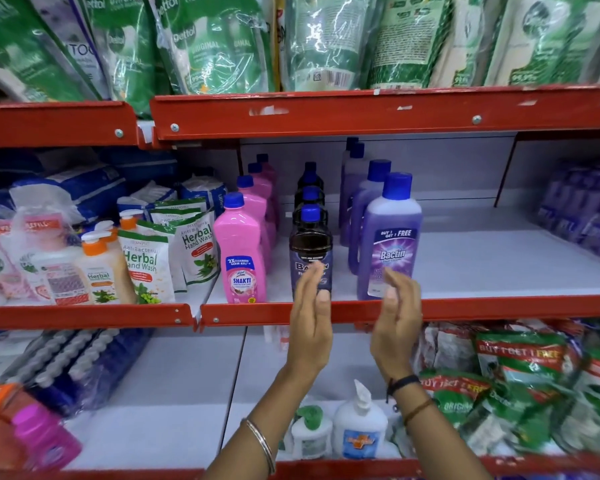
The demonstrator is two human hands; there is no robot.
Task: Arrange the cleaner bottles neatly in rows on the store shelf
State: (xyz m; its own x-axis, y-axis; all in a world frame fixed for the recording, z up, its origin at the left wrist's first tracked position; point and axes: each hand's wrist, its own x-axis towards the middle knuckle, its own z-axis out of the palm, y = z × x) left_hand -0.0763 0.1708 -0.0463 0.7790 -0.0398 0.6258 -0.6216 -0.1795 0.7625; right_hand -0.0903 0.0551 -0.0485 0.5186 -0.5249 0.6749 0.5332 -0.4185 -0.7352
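Observation:
Three rows of blue-capped cleaner bottles run front to back on the middle shelf (pixel 499 265). The front pink bottle (pixel 240 251) leads the left row, a dark bottle (pixel 310 251) the middle row, and a purple Bactin bottle (pixel 390 237) the right row. My left hand (pixel 310 318) is raised in front of the dark bottle, fingers straight, holding nothing. My right hand (pixel 397 317) is raised in front of the purple bottle's lower part, fingers apart, holding nothing. Whether either hand touches a bottle is unclear.
Herbal hand wash pouches (pixel 149 261) and pump bottles (pixel 99 268) fill the shelf to the left. Purple packs (pixel 582 209) sit at the far right. Green pouches (pixel 222 43) hang above; white pump bottles (pixel 359 424) and green packets (pixel 523 368) lie on the shelf below.

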